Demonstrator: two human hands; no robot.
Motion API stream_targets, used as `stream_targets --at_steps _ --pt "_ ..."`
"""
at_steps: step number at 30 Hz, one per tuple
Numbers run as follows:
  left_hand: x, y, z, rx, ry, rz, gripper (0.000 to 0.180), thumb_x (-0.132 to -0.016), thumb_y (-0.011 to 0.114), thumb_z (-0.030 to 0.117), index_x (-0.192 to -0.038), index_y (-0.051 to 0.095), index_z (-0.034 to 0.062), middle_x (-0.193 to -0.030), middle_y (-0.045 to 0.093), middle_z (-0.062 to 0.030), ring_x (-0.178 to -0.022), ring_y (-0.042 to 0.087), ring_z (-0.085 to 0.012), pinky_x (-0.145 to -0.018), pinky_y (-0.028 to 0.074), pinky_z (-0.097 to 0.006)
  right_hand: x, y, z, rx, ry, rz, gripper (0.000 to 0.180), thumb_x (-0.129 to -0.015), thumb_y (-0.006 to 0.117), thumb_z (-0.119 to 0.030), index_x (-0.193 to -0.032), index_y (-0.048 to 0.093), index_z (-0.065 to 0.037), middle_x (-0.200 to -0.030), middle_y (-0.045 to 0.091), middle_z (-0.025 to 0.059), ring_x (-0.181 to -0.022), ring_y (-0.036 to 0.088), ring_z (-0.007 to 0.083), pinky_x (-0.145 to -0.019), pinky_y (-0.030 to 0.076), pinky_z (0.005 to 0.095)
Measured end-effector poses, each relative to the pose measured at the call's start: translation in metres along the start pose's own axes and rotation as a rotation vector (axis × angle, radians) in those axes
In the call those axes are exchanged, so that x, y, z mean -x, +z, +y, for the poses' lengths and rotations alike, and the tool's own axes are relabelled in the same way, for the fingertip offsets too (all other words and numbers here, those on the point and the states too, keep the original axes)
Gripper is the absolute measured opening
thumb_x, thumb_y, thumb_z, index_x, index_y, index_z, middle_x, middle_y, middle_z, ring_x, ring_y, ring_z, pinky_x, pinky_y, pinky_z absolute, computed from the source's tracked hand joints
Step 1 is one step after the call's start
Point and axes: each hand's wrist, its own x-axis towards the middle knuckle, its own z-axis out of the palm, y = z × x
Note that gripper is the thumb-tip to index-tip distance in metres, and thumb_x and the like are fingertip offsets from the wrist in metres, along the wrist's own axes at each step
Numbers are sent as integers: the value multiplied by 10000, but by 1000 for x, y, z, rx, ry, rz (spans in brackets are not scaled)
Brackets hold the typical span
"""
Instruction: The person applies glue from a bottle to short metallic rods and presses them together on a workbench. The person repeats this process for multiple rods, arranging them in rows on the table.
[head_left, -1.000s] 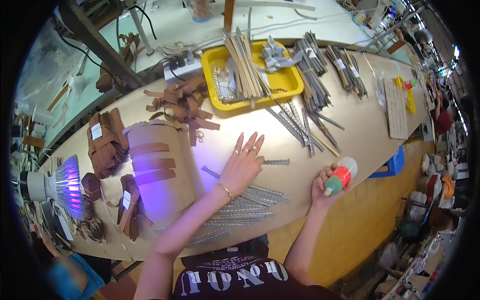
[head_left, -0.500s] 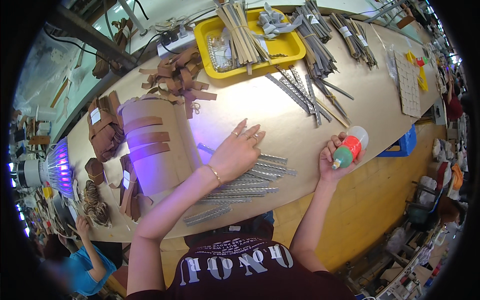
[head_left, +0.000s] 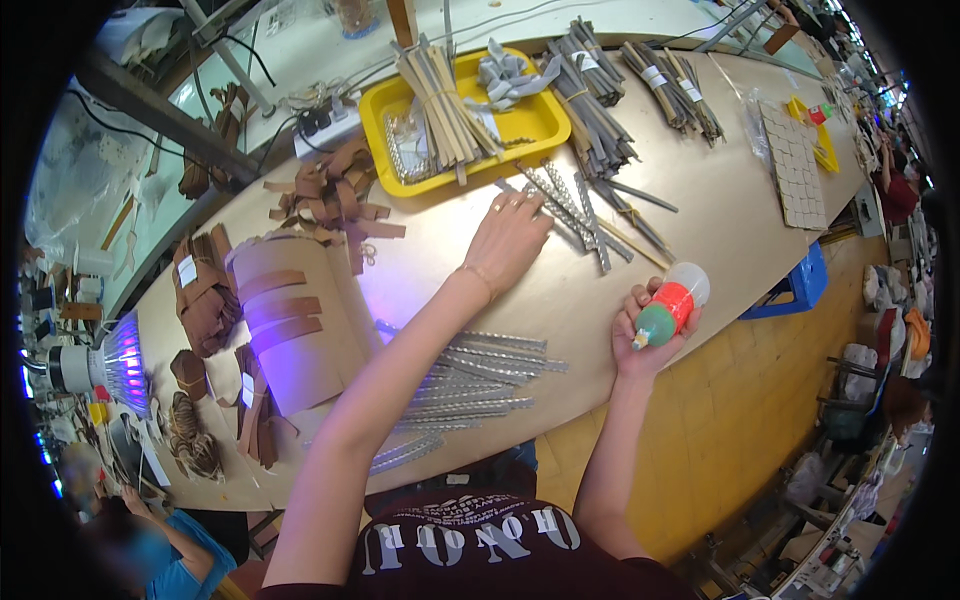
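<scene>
Just past the left hand, grip unclear by grey strips, stands a yellow tray; right hand clasps a bottle.

Lettering in view. Large white capitals cross the dark shirt, with finer pale lines of print beside them. White paper labels band the brown bundles and grey bundles on the desk; their print is illegible.
</scene>
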Motion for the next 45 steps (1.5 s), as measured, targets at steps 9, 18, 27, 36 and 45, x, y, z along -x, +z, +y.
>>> stream_targets --at_steps 9,18,27,36,45 --pt "81 -33 19 87 -141 -44 216 -900 635 190 -1083 642 75 -1227 582 -137 -1257 478 -330 -1068 351 -458 1 -2 1 -37 -6 11 648 -839 634 -574 -1138 506 -14 -896 553 130 -604 480 188 -457 420 319" --pt "119 -49 42 65 -311 -297 609 -956 558 399 -1474 401 120 -1578 254 -176 -1453 228 -401 -1181 159 -555 1 -2 0 -60 19 -39 642 -860 617 -566 -1163 513 -10 -911 553 129 -634 481 182 -494 437 325" --pt "138 -56 68 229 -454 -238 671 -971 522 438 -1498 327 72 -1576 201 -233 -1456 212 -408 -1189 139 -543 1 -4 -2 -28 45 -66 612 -868 620 -556 -1156 520 -25 -910 555 107 -636 457 176 -496 426 322" --pt "154 -74 23 86 -496 -188 637 -979 518 402 -1471 359 30 -1576 217 -232 -1458 209 -412 -1194 130 -524 19 14 34 685 -383 453 484 -879 701 -398 -1187 537 -63 -1014 621 99 -881 631 202 -681 530 342" --pt "156 -61 25 81 -526 -137 704 -973 515 434 -1472 330 -26 -1564 251 -229 -1470 165 -399 -1198 89 -517 34 65 85 1531 -621 265 441 -815 810 -207 -1130 579 -2 -1025 627 79 -919 614 167 -848 510 321"
